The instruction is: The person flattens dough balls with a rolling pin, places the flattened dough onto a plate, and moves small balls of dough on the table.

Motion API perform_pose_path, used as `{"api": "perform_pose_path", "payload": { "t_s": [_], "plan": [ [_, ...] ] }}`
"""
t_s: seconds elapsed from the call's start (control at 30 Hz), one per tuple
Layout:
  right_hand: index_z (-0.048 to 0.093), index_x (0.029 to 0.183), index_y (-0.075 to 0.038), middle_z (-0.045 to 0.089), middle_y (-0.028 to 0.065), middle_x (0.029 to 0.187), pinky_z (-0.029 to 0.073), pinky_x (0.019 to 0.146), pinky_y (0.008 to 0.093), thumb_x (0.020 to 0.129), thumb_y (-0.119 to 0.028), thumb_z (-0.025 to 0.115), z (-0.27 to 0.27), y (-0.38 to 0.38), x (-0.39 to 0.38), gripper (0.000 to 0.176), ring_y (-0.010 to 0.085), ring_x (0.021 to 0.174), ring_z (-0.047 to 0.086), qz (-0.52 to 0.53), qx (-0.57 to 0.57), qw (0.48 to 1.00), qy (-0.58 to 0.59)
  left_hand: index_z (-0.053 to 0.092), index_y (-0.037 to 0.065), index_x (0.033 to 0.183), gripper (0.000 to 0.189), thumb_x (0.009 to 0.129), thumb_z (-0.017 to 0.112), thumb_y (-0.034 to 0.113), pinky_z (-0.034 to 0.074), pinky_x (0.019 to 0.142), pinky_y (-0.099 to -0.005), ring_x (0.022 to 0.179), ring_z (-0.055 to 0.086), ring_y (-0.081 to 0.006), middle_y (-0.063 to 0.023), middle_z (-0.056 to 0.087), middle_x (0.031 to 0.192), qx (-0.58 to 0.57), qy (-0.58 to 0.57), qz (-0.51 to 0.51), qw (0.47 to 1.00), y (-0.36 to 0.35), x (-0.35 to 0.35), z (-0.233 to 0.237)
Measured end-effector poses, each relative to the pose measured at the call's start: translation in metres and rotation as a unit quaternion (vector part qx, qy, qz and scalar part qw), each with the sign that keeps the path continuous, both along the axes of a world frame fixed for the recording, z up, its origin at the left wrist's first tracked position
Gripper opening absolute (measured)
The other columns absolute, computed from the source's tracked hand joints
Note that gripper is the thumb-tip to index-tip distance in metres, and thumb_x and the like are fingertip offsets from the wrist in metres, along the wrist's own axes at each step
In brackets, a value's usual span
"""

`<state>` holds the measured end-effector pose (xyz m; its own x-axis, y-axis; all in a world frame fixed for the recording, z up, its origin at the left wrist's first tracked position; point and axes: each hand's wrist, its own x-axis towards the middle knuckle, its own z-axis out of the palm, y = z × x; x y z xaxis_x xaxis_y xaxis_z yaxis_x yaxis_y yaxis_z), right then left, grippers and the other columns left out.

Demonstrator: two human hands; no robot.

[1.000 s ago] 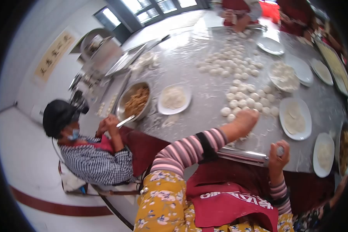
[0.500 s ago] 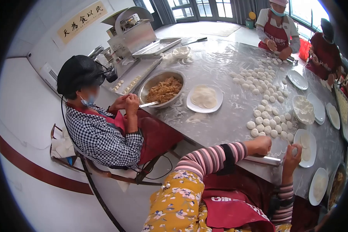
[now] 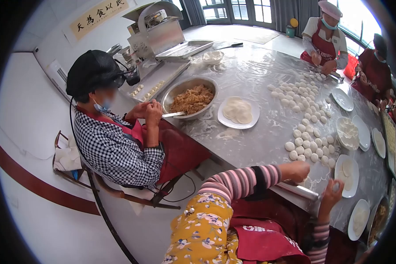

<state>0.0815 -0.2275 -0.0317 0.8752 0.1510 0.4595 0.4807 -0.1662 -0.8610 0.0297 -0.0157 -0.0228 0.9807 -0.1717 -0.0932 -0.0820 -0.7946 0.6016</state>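
My left hand [image 3: 296, 171] is closed in a fist over the table's near edge, in front of the round dough pieces [image 3: 311, 145]. Whatever its fingers hold is hidden. A metal rolling pin [image 3: 301, 191] lies along the edge just below it. To the right, my right hand [image 3: 331, 192] is raised beside the pin's end, its fingers curled in towards the thumb. I cannot make out anything between them. Behind that hand is a white plate [image 3: 354, 188] with flat dough wrappers [image 3: 346, 170] on it.
At left, a seated person in a checked shirt [image 3: 116, 154] works beside a bowl of filling [image 3: 193, 97]. A plate of stacked wrappers [image 3: 238, 111] lies mid-table. Two people in red aprons stand across the floured metal table [image 3: 268, 132]. More plates and a flour bowl [image 3: 348, 133] line the right.
The view has tilted a little, moving the far table slightly right and down in the picture. Both my hands remain near the rolling pin, the right one slightly lower in view.
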Motion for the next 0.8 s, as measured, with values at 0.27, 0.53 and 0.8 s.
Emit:
{"api": "perform_pose_path", "payload": {
  "t_s": [0.27,0.53,0.8],
  "plan": [
    [0.050,0.095,-0.006,0.050,0.0025,0.073,0.032,0.039,0.0231,0.090,-0.008,0.059,-0.002,0.031,0.040,0.011,0.0061,0.045,0.041,-0.010,-0.054,0.987,-0.149,0.065,0.003,0.074,0.009,0.069,0.060,0.007,0.047,0.064,-0.0450,0.075,0.062,-0.0368,-0.0201,0.064,0.078,-0.026,-0.045,0.061,0.997,-0.002,-0.002,-0.006],
    [0.050,0.093,0.001,0.053,0.0100,0.082,0.046,0.067,0.0322,0.086,-0.003,0.061,0.017,-0.004,-0.019,0.013,0.0209,0.068,0.052,-0.043,-0.085,0.995,-0.022,0.062,0.003,0.077,0.009,0.069,0.063,0.005,0.047,0.065,-0.0435,0.078,0.062,-0.0362,-0.0187,0.064,0.081,-0.022,0.010,0.028,0.999,0.007,-0.011,-0.004],
    [0.050,0.094,-0.002,0.053,0.0085,0.080,0.045,0.067,0.0310,0.086,-0.003,0.061,0.012,0.032,0.031,0.014,0.0209,0.069,0.052,-0.006,-0.069,0.989,-0.134,0.062,0.004,0.079,0.009,0.072,0.064,0.009,0.047,0.066,-0.0434,0.079,0.062,-0.0355,-0.0177,0.065,0.082,-0.015,-0.019,0.033,0.999,-0.004,-0.001,0.008]
  ]
}}
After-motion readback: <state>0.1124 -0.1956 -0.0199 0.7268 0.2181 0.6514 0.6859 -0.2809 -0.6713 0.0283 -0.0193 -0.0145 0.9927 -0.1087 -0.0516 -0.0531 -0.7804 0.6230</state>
